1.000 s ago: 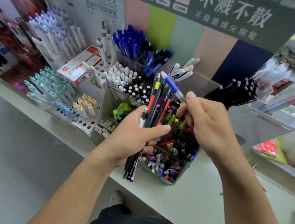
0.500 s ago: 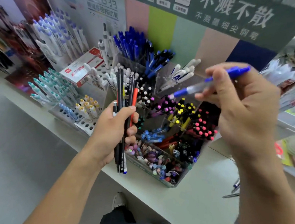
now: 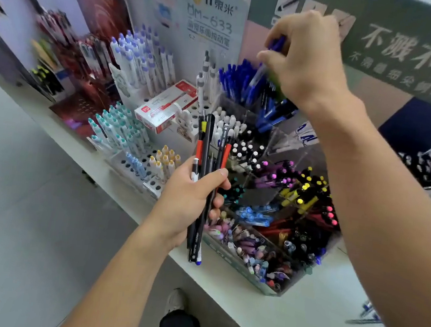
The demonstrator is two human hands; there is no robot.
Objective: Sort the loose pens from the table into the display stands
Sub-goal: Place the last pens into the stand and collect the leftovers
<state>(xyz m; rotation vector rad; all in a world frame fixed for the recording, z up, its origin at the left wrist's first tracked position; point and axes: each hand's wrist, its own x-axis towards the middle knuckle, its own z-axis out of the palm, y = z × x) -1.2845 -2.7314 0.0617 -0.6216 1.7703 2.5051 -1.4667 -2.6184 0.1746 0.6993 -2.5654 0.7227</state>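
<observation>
Blue pen (image 3: 273, 49) pinched in right hand (image 3: 307, 57), pen bundle (image 3: 205, 178) gripped in left hand (image 3: 188, 200)

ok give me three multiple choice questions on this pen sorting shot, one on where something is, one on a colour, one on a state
1. Where is the right hand?
A. above the blue pens compartment
B. flat on the counter
C. inside the red and white box

2. What colour is the pen pinched in the right hand?
A. yellow
B. blue
C. pink

3. What is the left hand doing?
A. hanging idle
B. pressing on the counter
C. gripping a bundle of pens

Answers: 1 A, it is raised over the blue pens at the back. 2 B, its cap shows blue between the fingers. 3 C, fingers and thumb curl round several pens.
</observation>
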